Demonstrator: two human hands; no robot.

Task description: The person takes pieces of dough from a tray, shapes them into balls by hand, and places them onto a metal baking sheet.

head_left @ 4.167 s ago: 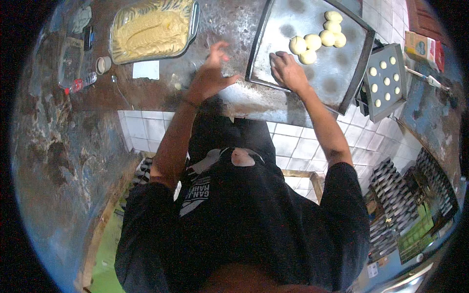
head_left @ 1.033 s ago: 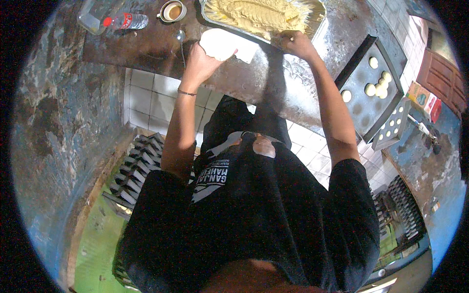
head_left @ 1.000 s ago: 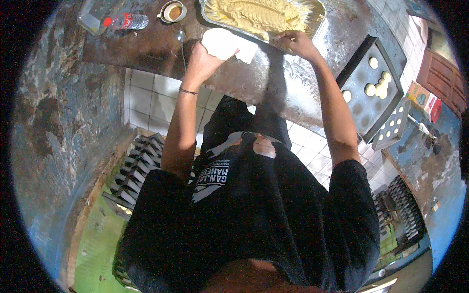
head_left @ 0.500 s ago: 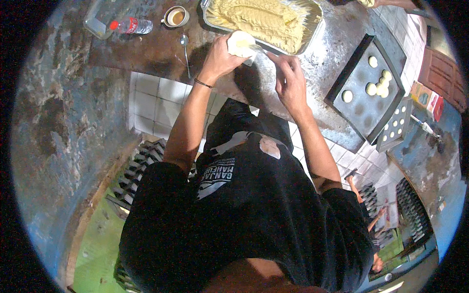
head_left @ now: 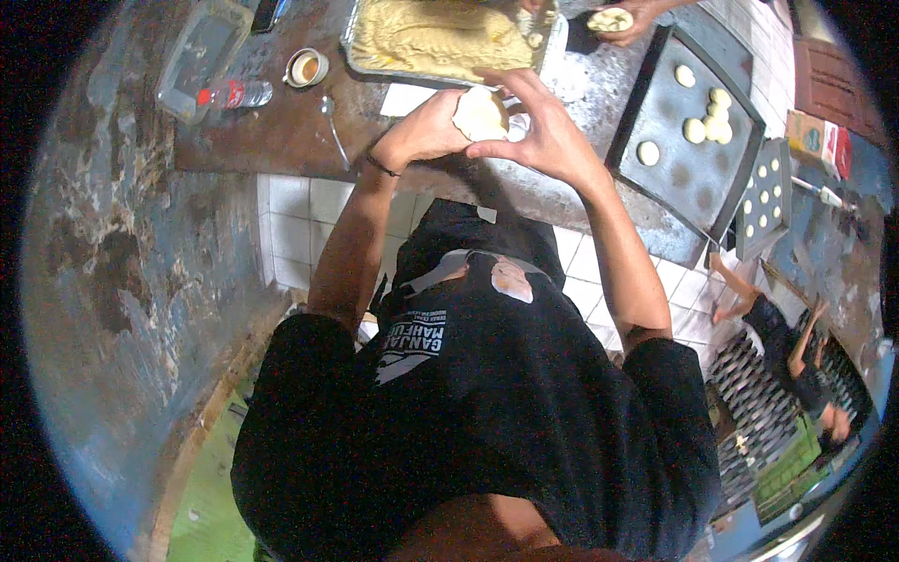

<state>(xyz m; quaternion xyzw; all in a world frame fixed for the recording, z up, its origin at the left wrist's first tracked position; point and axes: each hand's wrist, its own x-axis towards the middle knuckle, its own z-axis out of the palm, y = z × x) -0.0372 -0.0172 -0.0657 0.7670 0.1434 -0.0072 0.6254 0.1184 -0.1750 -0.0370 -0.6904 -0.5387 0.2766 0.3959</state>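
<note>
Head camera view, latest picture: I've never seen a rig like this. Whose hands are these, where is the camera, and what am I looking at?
There's no machine: the bare left hand and right hand are the wearer's own. A fisheye camera on their head looks down, bending straight edges near the rim. The left hand holds a flattened piece of pale dough; the right hand's fingers and thumb curve around its right side. On the table are a rectangular container of yellow mixture, a cup, a bottle, a spoon and a dark baking tray with dough balls.
</note>
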